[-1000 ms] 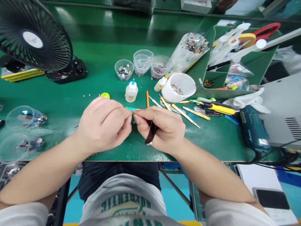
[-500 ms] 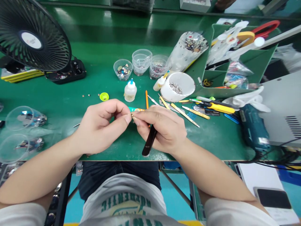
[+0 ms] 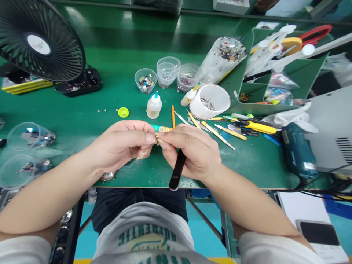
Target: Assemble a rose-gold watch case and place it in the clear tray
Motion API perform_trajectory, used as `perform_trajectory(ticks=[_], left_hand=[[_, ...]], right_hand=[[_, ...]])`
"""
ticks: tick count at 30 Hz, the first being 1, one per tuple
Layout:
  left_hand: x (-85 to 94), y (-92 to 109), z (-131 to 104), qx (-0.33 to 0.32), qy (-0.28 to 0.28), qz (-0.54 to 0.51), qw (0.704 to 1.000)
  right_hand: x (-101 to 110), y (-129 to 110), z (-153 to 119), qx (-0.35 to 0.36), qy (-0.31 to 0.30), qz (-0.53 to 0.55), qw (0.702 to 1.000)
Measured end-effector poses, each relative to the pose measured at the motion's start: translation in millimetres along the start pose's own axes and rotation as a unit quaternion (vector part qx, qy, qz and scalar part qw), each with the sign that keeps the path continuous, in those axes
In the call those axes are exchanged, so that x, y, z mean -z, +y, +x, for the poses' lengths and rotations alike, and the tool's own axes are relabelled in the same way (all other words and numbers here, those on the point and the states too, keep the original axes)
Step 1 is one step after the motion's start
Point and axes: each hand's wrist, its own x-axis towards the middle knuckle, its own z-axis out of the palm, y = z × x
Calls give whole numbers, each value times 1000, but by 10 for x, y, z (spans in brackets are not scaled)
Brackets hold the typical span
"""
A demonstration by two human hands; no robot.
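Note:
My left hand and my right hand meet fingertip to fingertip over the front of the green bench. Between them is a tiny gold-coloured piece, too small to name, pinched by the left thumb and fingers. The right thumb and index finger close on it from the other side. Tucked in my right palm are black tweezers, their rear end pointing down toward me. Behind the fingertips lies a teal and orange tube, partly covered. A round glassy item sits below my left wrist.
A white glue bottle, a yellow-green cap and clear cups of small parts stand beyond my hands. To the right are wooden-handled tools, a white tub and a teal power tool. A black fan stands left.
My left hand has turned, its lower fingers now showing beneath the thumb. The right hand stays pinched, its tweezers shifted slightly down. The round glassy item shows more below my left wrist.

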Motion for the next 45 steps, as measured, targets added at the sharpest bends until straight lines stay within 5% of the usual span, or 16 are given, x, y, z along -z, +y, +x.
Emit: perform_trajectory(ticks=[11, 19, 33, 40, 45], left_hand=[[25, -19, 14, -66, -1, 73, 995], [16, -69, -7, -147, 51, 173, 973], [-80, -175, -66, -336, 144, 334, 868], [37, -254, -42, -453, 158, 460, 747], [87, -197, -20, -566, 154, 563, 582]], right_hand=[[-25, -49, 14, -27, 28, 1, 999], [-34, -65, 15, -37, 33, 3, 999], [-57, -129, 16, -153, 54, 101, 982], [-101, -182, 12, -284, 86, 240, 924], [-62, -173, 78, -353, 61, 309, 881]])
